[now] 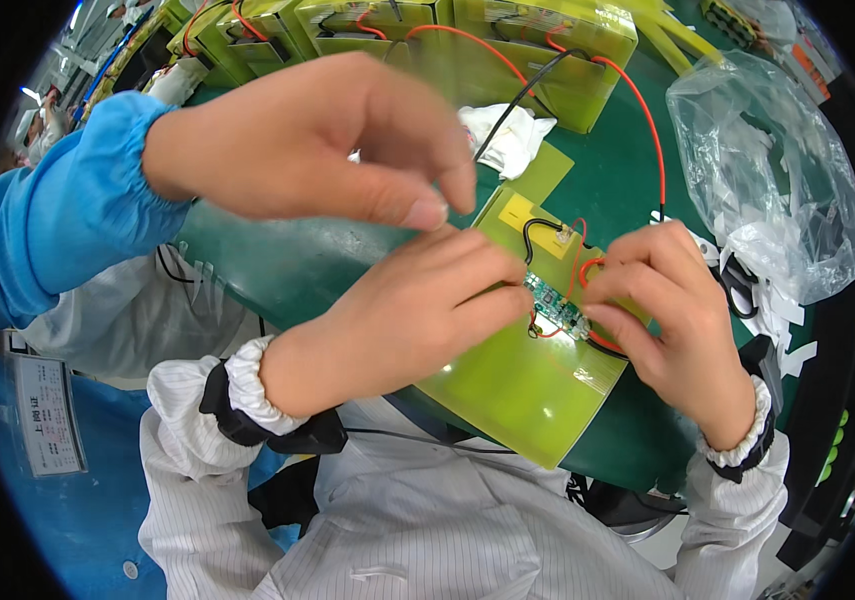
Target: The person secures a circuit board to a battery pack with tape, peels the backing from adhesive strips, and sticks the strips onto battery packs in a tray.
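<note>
In front of me lies a yellow-green wrapped battery pack (522, 395) with a small green circuit board (554, 306) on top. The fingers of my left hand (412, 310) are closed at the board's left end. At its right end my right hand (669, 315) is pinched, thumb and index finger against the board's edge, beside red and black wires. Just where the fingertips meet the board is partly hidden. A black wire (527, 240) and thin red wires (579, 250) run over the pack's upper part, next to a yellow patch (517, 213).
Another person's hand (317, 140), blue-sleeved and blurred, reaches in from the left, above my left hand. More wired battery packs (547, 75) line the back of the green table (287, 255). A clear plastic bag (767, 170) lies at right; white crumpled material (509, 138) lies behind the pack.
</note>
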A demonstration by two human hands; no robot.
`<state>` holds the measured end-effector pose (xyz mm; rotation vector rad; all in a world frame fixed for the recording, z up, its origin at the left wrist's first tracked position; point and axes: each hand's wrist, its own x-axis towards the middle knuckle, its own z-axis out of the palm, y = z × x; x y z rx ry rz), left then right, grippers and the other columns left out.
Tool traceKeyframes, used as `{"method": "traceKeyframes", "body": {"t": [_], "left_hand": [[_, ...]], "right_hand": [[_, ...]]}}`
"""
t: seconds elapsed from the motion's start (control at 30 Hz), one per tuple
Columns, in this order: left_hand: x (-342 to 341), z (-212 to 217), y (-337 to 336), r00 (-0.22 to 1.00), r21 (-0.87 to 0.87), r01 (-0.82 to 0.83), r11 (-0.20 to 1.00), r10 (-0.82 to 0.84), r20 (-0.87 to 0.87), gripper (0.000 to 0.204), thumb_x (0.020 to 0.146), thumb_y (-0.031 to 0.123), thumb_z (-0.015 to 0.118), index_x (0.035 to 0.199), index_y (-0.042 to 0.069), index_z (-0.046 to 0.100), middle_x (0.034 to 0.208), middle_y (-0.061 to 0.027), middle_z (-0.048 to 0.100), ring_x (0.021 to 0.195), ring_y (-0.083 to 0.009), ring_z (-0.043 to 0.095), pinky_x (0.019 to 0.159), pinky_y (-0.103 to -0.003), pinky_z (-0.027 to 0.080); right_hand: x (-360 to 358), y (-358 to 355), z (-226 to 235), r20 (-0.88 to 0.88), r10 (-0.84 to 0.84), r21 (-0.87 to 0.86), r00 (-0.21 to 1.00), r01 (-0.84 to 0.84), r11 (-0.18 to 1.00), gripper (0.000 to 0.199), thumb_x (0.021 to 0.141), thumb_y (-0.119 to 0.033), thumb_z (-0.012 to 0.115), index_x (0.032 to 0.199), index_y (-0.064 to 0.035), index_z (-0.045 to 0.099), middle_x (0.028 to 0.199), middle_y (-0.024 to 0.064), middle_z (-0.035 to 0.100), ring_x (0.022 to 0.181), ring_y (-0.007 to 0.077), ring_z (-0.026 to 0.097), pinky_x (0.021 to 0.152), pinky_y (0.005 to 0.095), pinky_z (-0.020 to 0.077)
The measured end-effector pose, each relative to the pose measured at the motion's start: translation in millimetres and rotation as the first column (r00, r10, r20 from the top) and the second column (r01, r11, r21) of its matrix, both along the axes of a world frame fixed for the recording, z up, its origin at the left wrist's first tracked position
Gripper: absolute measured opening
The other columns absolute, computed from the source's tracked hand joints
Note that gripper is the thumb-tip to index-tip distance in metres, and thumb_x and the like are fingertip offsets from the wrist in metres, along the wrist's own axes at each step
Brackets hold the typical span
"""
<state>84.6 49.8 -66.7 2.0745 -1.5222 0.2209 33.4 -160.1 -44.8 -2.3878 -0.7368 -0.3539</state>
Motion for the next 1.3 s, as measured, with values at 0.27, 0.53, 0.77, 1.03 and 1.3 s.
{"method": "traceKeyframes", "body": {"t": [0.27,0.53,0.77,1.03,1.3], "left_hand": [[10,15,-10,0.989,0.179,0.147,0.973,-0.143,-0.032,0.02,0.066,0.007,0.056,0.086,0.004,0.058,0.089,-0.0066,0.052,0.079,-0.022,0.051,0.067,-0.03,0.041],[-16,9,3,0.997,0.278,0.062,0.959,-0.074,0.033,0.034,0.066,0.006,0.053,0.099,0.005,0.058,0.096,-0.0063,0.052,0.085,-0.0204,0.051,0.071,-0.03,0.041],[-39,8,8,0.991,0.202,-0.099,0.974,0.079,0.106,0.037,0.064,0.004,0.053,0.1,0.003,0.058,0.098,-0.0065,0.052,0.086,-0.0205,0.051,0.072,-0.03,0.042],[-67,-4,22,0.982,0.075,-0.173,0.982,0.166,0.085,0.032,0.065,0.015,0.063,0.094,0.003,0.058,0.091,-0.0065,0.052,0.082,-0.0196,0.051,0.069,-0.031,0.043],[-103,-30,17,0.992,-0.222,-0.018,0.975,0.046,0.121,0.019,0.066,0.014,0.067,0.077,0.006,0.052,0.085,-0.0053,0.052,0.074,-0.0188,0.052,0.06,-0.03,0.044]], "right_hand": [[-34,-6,-15,-0.043,-0.065,0.018,0.997,0.066,0.998,0.02,0.057,0.0,0.065,0.075,-0.0049,0.057,0.078,0.0057,0.049,0.072,0.0239,0.048,0.061,0.0314,0.0421],[-52,-21,-25,-0.059,-0.17,0.042,0.984,0.172,0.984,0.02,0.058,0.0,0.068,0.075,-0.0049,0.059,0.079,0.0056,0.05,0.073,0.024,0.049,0.061,0.0312,0.042],[-60,-26,-18,-0.035,-0.196,0.056,0.98,0.198,0.979,0.02,0.059,0.0,0.068,0.076,-0.0039,0.059,0.078,0.0064,0.05,0.073,0.0243,0.048,0.061,0.0321,0.0411],[-67,-34,-25,-0.037,-0.258,0.047,0.965,0.26,0.965,0.017,0.061,0.0,0.067,0.076,-0.0033,0.058,0.076,0.0069,0.049,0.073,0.0238,0.047,0.063,0.0323,0.0392],[-69,-38,-23,-0.025,-0.328,0.042,0.944,0.329,0.943,0.013,0.063,-0.001,0.065,0.073,-0.0024,0.057,0.076,0.0072,0.049,0.073,0.0228,0.046,0.061,0.0308,0.0382]]}}
